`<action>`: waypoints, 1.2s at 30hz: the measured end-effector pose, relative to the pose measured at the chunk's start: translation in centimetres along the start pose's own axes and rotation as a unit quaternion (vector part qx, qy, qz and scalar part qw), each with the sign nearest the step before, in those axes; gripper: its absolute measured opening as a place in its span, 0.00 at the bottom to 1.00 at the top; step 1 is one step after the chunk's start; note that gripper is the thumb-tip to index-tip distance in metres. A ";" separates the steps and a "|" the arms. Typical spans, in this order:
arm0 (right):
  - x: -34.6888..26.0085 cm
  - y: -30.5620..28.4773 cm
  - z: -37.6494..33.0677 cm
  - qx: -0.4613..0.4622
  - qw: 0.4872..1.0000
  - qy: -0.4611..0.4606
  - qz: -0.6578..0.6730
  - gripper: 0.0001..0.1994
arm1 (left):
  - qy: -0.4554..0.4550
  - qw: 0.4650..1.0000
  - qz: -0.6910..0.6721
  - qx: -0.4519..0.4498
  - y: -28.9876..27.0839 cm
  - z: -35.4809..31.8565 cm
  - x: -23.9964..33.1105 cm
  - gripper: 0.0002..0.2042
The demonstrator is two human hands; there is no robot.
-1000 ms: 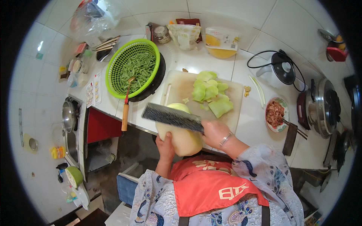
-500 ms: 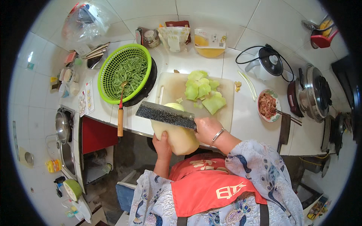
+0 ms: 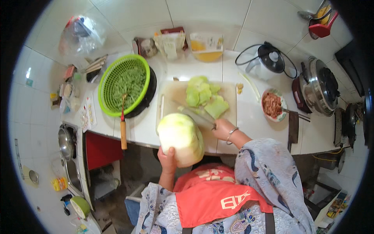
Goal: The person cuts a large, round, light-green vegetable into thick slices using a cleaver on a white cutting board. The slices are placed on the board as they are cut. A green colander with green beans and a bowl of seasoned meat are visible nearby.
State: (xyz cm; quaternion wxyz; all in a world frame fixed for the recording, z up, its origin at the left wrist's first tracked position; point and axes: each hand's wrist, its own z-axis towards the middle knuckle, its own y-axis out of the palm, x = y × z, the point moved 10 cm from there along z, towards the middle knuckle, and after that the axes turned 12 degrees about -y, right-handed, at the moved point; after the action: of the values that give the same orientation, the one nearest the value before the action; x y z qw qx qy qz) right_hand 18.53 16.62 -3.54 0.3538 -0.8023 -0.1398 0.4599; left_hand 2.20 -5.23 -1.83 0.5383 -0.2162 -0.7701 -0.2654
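White counter (image 3: 253, 123) lies beyond left fingers (image 3: 171, 151) spread, holding a gourd (image 3: 179, 134), right fingers (image 3: 222, 126) closed round what seems a knife (image 3: 199, 116).

Pale blue garment (image 3: 269, 156) with dark peacock motifs; red apron (image 3: 194, 208) with cream lettering and dark straps (image 3: 269, 223); silver bangle (image 3: 232, 134), right wrist.

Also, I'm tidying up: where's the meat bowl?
In the head view's right half, the bowl sits on the counter between the cutting board and the steel pot.
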 end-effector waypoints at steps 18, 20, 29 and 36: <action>-11.2 -2.3 -5.8 0.042 0.991 -0.110 -0.065 0.08 | -0.058 0.998 -0.009 0.016 -0.6 -0.6 -0.6 0.18; -11.0 -2.3 -5.7 0.033 0.993 -0.094 -0.066 0.08 | -0.043 0.999 -0.022 0.007 0.0 -0.8 -0.1 0.19; -0.4 -0.4 -6.5 0.039 0.995 0.073 -0.050 0.10 | -0.023 0.998 -0.037 0.034 -1.0 -0.9 -0.4 0.29; -8.6 -1.0 -5.0 0.070 0.993 -0.093 -0.009 0.10 | -0.017 1.000 -0.002 0.023 -0.7 -0.9 -0.7 0.26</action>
State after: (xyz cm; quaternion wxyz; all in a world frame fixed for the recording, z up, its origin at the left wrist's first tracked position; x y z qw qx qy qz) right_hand 18.19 10.45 4.31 0.3985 -0.7281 -0.1471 0.5379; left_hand 2.65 -6.34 -2.41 0.5295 -0.2065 -0.7855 -0.2448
